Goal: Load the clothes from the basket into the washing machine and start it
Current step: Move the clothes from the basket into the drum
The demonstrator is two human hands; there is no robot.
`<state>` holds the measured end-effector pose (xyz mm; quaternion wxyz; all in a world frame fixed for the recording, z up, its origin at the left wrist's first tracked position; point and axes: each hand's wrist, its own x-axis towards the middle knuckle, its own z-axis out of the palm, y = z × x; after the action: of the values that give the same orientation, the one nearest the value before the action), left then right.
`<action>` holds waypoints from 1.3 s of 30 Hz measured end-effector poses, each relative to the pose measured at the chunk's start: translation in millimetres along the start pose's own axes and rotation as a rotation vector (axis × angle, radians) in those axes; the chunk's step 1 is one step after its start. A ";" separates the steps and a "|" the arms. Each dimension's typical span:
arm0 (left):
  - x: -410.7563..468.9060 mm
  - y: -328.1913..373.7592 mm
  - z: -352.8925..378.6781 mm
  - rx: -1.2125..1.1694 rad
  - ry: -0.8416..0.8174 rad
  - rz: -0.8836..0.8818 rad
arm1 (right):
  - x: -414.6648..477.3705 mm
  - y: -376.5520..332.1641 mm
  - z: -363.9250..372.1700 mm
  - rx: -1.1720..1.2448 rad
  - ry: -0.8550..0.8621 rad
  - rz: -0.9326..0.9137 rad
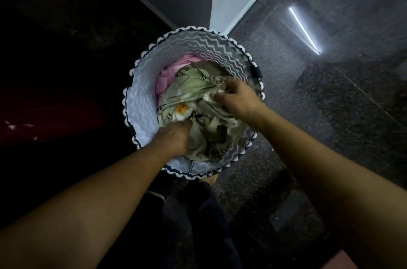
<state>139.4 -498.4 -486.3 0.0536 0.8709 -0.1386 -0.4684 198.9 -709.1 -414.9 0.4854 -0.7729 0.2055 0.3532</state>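
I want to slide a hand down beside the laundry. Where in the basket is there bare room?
Free: the bare basket wall on the left, bordered by the pink cloth and green cloth; also the speckled floor right of the basket. Crowded: the right and near sides, where left hand and right hand grip the green cloth.

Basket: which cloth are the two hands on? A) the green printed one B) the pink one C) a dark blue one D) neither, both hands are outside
A: the left hand and right hand both hold the green printed cloth in the basket; the pink cloth lies untouched beside it.
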 end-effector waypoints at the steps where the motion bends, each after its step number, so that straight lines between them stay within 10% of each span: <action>1: 1.2 -1.2 2.4 0.033 -0.001 -0.047 | 0.6 5.6 3.3 -0.281 0.013 -0.048; 6: 5.3 -14.7 9.0 -0.071 -0.009 -0.136 | -2.3 30.9 24.8 -0.845 -0.096 -0.175; 10: -7.4 -6.9 -15.7 -1.063 0.054 -0.190 | -19.3 34.5 39.5 -1.071 -0.114 -0.277; 13: -31.5 6.5 -43.8 -1.497 0.075 -0.148 | -29.1 32.4 45.7 -1.113 -0.067 -0.274; 21: -98.5 26.8 -114.5 -1.768 0.159 0.058 | -51.3 -3.1 19.9 -0.940 0.234 -0.440; 34: -103.0 -4.2 -130.9 -0.756 0.271 0.184 | -122.3 -109.4 2.6 0.925 0.161 -0.222; 39: -94.5 15.9 -129.7 -0.533 0.575 0.163 | -127.7 -121.9 -0.2 1.122 -0.009 -0.273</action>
<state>194.7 -490.8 -335.1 0.3512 0.9082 -0.0600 -0.2194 194.4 -658.2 -245.9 0.8631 -0.4152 0.2575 0.1278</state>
